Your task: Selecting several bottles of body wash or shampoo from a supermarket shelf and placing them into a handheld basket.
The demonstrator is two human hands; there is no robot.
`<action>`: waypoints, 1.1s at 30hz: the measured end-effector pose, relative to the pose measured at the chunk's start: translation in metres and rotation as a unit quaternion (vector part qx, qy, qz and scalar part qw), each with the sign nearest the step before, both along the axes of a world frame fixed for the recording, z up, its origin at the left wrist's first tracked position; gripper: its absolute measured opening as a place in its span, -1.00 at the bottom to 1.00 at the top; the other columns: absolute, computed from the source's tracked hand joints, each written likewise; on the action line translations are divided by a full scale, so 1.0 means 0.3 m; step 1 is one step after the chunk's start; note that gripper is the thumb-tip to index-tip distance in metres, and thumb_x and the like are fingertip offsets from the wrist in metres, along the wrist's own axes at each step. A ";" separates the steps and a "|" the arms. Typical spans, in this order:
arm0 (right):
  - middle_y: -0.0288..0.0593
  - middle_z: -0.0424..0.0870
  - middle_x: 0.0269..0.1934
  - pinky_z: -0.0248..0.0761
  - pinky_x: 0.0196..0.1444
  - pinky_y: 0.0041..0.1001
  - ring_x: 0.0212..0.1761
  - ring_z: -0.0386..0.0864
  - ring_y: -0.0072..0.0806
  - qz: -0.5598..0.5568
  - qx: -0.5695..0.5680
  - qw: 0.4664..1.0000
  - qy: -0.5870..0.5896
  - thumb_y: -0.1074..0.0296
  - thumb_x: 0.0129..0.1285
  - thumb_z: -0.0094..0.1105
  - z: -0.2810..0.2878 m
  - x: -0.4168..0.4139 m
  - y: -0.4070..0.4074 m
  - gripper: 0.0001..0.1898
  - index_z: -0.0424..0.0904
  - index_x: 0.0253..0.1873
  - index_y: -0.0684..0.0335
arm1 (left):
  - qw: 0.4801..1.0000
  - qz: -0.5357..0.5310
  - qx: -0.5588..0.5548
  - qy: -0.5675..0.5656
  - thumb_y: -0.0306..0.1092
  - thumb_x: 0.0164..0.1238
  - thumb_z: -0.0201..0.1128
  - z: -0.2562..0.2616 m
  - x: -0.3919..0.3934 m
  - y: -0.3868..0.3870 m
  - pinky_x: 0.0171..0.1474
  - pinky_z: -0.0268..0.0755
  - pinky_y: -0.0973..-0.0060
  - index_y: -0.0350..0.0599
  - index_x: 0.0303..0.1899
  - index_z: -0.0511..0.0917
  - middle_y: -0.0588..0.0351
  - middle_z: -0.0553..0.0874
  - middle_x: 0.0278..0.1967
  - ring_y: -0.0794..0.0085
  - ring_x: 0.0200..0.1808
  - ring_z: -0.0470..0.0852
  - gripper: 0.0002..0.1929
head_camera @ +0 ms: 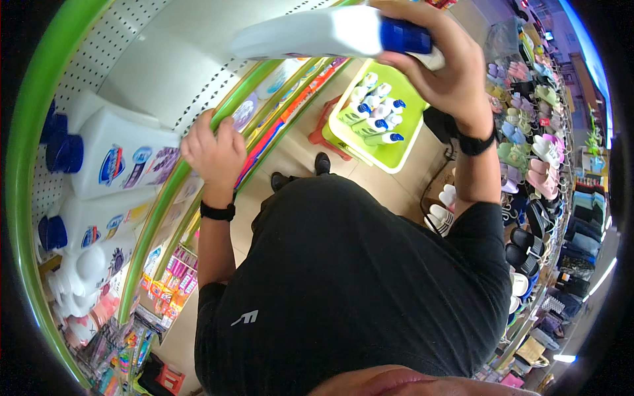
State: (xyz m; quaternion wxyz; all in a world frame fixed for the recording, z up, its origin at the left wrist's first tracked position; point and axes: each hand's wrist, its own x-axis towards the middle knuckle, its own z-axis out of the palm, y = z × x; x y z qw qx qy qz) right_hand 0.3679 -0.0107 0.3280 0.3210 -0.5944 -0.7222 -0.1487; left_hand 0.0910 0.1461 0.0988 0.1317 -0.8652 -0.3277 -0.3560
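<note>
A white plastic bottle [312,34] with a dark blue cap lies sideways in the air at the top, gripped near its cap by my right hand [446,64]. My left hand [215,146] rests with bent fingers on the green front edge of a shelf [171,190]. Left of it, white Safeguard bottles [124,153] with blue caps stand on that shelf. Beyond my right hand, a lime-green plastic bin [396,158] holds several pump bottles [374,126], some with blue tops.
The bin stands on a red base [324,123] on the tiled floor. Lower shelves [272,131] hold colourful packages. Racks of slippers [542,178] line the right side, with a dark cable [426,198] near them. White pegboard [198,99] backs the upper shelf.
</note>
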 end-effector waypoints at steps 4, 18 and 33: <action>-0.04 0.79 -0.05 0.66 0.02 -0.38 -0.07 0.80 -0.23 -0.149 -0.058 0.986 0.036 0.33 0.15 0.59 -0.066 0.115 -0.232 -0.54 0.65 0.13 0.23 | 1.000 0.017 0.008 -0.002 -0.26 0.17 0.33 0.002 0.016 -0.002 0.19 0.29 0.17 0.22 -0.17 0.74 0.18 0.67 0.11 0.21 0.11 0.60 -0.81; 0.17 0.73 -0.23 0.59 -0.14 -0.06 -0.18 0.73 0.09 -0.239 -0.336 0.891 0.190 0.15 0.19 0.51 -1.196 0.513 -0.452 -0.57 0.57 0.02 0.27 | 0.993 0.097 0.067 -0.004 -0.32 0.01 0.29 -0.015 0.079 0.003 0.09 0.26 0.23 0.19 -0.38 0.64 0.17 0.71 -0.03 0.19 -0.02 0.59 -0.89; 0.18 0.65 -0.03 0.65 -0.22 -0.06 -0.18 0.76 0.00 -0.166 -0.532 0.827 0.070 0.22 0.31 0.27 -1.879 0.629 -0.275 -0.59 0.47 0.13 0.33 | 0.990 0.137 0.006 0.031 -0.37 -0.02 0.25 -0.008 0.116 -0.025 0.21 0.16 0.11 0.10 -0.44 0.56 0.03 0.64 0.01 0.06 0.11 0.49 -0.92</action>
